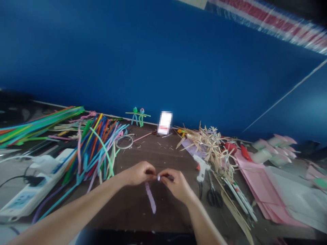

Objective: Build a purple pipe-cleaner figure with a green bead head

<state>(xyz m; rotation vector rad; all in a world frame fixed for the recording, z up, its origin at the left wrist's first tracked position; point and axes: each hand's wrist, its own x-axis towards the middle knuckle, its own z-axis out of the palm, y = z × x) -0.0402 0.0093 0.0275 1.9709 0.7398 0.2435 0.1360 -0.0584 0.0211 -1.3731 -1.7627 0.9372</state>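
Over the middle of the dark table, my left hand (143, 173) and my right hand (173, 182) are pinched close together, fingertips nearly meeting. From below my left fingers a fuzzy light purple pipe cleaner (150, 199) hangs down towards the tabletop. A small pale lilac bit (158, 178) shows between the two sets of fingertips. It looks like part of the same pipe cleaner, though the fingers hide how it joins. Both hands are closed.
Left lie many coloured pipe cleaners (98, 149), a white power strip (28, 197) and a tape roll (124, 142). Two small pipe-cleaner figures (138, 115) stand behind. A blurred bright screen (165, 122) is at back. Right are a glue gun (201, 168), scissors (213, 194) and pink sheets (260, 187).
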